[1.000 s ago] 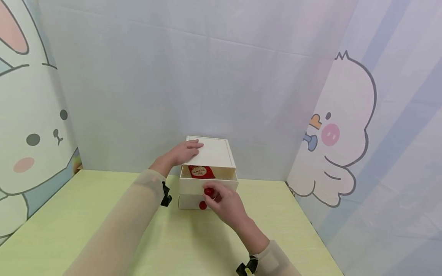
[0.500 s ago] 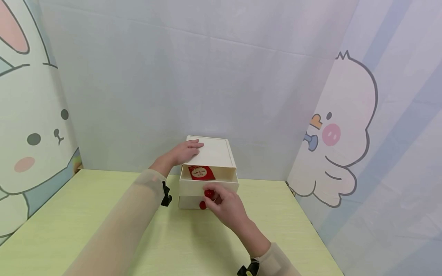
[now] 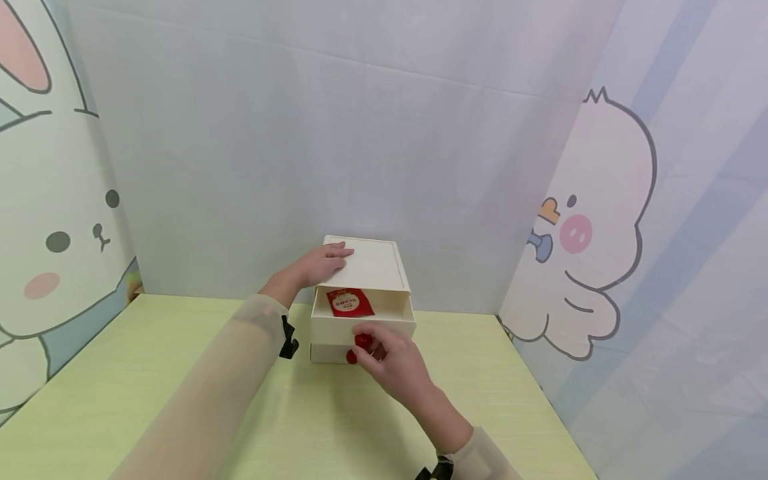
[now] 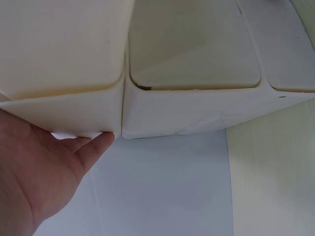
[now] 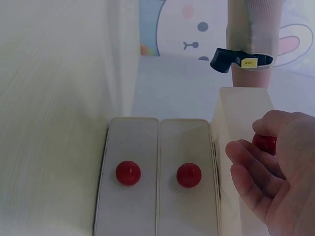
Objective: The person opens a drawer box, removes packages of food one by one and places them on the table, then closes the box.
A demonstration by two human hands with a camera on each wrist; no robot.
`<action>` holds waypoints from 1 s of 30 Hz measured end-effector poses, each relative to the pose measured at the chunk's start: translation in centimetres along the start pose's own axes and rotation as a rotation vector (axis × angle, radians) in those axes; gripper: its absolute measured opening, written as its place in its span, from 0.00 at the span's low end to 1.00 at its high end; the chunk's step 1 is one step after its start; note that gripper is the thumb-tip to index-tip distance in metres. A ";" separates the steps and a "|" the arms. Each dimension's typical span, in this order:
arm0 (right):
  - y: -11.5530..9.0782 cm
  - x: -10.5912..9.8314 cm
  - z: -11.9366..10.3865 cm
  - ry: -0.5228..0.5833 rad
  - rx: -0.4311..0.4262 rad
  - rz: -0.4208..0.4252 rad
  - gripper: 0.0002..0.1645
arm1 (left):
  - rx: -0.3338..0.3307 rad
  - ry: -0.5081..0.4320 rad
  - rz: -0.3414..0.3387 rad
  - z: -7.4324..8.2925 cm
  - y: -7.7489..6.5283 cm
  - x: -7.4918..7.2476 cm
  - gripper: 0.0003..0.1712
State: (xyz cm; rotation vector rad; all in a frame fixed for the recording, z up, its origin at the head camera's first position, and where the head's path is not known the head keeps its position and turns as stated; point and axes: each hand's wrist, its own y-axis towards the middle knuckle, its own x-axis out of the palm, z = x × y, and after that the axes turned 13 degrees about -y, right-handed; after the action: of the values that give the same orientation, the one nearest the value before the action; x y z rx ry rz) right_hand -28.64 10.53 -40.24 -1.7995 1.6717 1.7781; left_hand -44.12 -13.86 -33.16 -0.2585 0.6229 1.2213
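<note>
A white drawer cabinet (image 3: 377, 263) stands by the back curtain, its top drawer (image 3: 333, 328) pulled partway out. Inside that drawer lies a red packet (image 3: 350, 303) with a pale printed label. My right hand (image 3: 393, 360) pinches the red drawer knob (image 5: 266, 142) between thumb and fingers. Flat on the cabinet's top, near its left edge, rests my left hand (image 3: 321, 265) with fingers extended. The left wrist view shows this hand (image 4: 49, 167) against the cabinet's outer panel.
Two lower drawers with round red knobs (image 5: 128, 173) are closed, as the right wrist view shows. The cabinet sits on a pale green table (image 3: 198, 347). A grey curtain (image 3: 252, 153) hangs right behind it, with cartoon-printed curtains on both sides.
The top drawer has slid slightly farther out toward me, my right hand moving with its knob. More of the red packet shows. The left hand has stayed on the cabinet top.
</note>
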 end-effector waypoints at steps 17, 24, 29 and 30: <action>-0.7 -0.2 -0.2 0.006 -0.013 -0.005 0.17 | 0.013 0.000 -0.003 0.2 -0.1 0.0 0.32; -0.8 -0.3 -0.4 0.007 -0.011 -0.007 0.17 | 0.002 0.011 -0.008 0.0 0.0 0.0 0.32; -0.9 -0.4 -0.4 0.012 -0.015 -0.007 0.17 | 0.001 0.015 -0.010 0.0 0.0 0.0 0.32; -0.9 -0.4 -0.4 0.011 -0.014 -0.011 0.17 | 0.001 0.016 -0.011 0.1 0.0 0.0 0.32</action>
State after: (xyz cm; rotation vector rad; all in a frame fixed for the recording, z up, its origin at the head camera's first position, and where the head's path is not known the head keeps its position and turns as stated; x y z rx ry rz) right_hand -27.60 10.81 -40.35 -1.8244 1.6547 1.7835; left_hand -44.08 -13.87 -33.11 -0.2707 0.6350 1.2099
